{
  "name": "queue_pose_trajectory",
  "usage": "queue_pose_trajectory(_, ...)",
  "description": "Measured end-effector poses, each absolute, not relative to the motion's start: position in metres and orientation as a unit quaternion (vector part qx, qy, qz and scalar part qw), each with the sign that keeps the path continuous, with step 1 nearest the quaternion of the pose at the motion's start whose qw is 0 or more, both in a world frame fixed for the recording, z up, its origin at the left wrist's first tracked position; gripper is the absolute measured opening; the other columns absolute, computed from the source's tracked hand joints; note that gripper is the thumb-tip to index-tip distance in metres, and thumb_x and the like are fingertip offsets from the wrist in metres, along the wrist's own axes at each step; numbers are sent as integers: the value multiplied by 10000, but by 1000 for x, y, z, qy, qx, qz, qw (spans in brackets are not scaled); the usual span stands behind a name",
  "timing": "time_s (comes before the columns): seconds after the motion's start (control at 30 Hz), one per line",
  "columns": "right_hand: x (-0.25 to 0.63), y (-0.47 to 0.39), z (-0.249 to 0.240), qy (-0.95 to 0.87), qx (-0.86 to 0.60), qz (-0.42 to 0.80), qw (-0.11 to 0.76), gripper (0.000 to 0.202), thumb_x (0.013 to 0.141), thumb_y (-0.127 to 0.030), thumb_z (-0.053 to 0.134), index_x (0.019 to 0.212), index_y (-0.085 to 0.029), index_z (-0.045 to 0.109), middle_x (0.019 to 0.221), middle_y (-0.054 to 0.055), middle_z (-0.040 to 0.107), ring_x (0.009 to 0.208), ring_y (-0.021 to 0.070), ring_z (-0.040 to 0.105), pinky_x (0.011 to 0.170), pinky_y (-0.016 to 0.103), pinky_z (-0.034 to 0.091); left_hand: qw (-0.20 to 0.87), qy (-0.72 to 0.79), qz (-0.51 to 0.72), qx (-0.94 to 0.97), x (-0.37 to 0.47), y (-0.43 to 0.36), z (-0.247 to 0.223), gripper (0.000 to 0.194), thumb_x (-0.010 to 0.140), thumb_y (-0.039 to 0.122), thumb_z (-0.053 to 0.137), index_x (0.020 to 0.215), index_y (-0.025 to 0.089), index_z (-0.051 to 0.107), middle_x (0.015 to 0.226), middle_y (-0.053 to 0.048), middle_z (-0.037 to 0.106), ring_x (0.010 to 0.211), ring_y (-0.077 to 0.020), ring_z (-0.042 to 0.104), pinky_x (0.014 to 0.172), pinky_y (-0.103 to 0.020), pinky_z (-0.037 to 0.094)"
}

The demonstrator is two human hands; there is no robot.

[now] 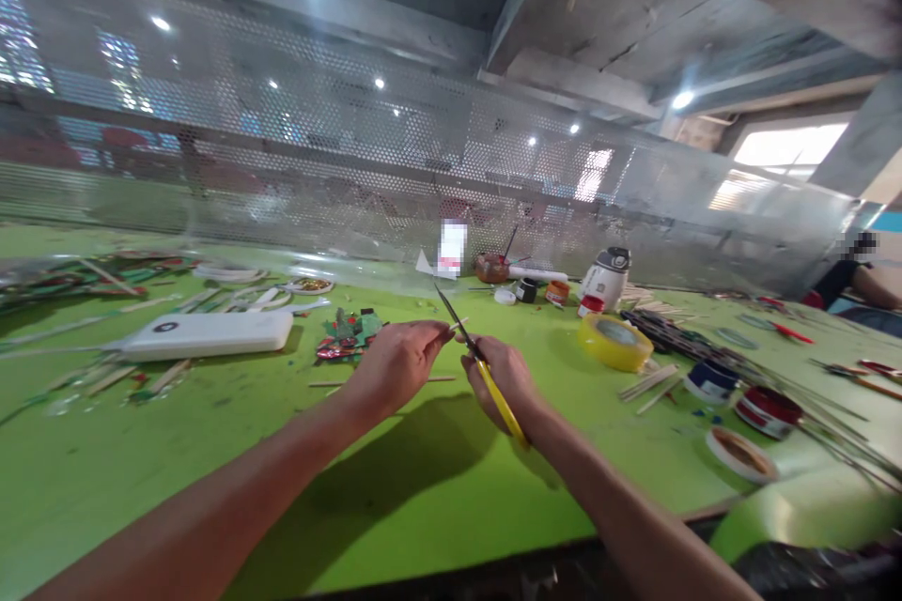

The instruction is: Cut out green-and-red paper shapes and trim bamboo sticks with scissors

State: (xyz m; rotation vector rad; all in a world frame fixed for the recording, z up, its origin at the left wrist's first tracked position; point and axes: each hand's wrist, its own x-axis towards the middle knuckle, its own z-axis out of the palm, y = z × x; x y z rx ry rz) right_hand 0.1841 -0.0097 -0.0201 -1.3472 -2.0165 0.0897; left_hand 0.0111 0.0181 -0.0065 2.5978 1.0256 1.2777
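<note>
Forearms nearest the lens, both over the green table (211, 451). Right hand (504, 380) is wrapped around yellow-handled scissors (486, 371), blades pointing up and away. Left hand (398, 362) pinches something thin at the blade tips; too small to tell what, probably a stick sliver. Scissors look stiff, light and sharp: hold at the handles, keep fingers off the blades. A sliver like that would be light and snappable, so pinch it close to the cut.

Around: white power bank (208, 335) left, red-green craft piece (345, 335) just beyond the left hand, yellow tape roll (614, 343) right, white glue bottle (604, 279) behind it, tape rolls (765, 408) and stick bundle (676, 338) far right. Nothing blocks the hands.
</note>
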Motion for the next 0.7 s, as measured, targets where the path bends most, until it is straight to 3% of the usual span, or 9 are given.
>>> queue_pose_trajectory(0.3,188,-10,-21,-792,-497,38,353,166,795,-103,445,759,-156,598,661,39,602,647,150,590,603,213,404,120,332,405,843,11,15,2,301,894,282,445,755,106,645,513,25,490,470,-71,398,478,-185,314)
queue_pose_trajectory(0.53,193,-7,-26,-788,-519,37,330,154,766,-78,460,785,-139,600,619,31,602,486,108,491,468,196,309,123,359,381,843,11,21,-2,313,903,304,427,772,114,638,518,12,533,460,-75,436,488,-188,318)
queue_pose_trajectory(0.7,193,-3,-30,-787,-523,22,327,133,745,-67,470,741,-145,577,596,14,573,482,99,462,480,197,291,63,385,398,830,13,18,-5,227,871,299,503,898,119,639,561,-4,576,481,-94,466,505,-204,318)
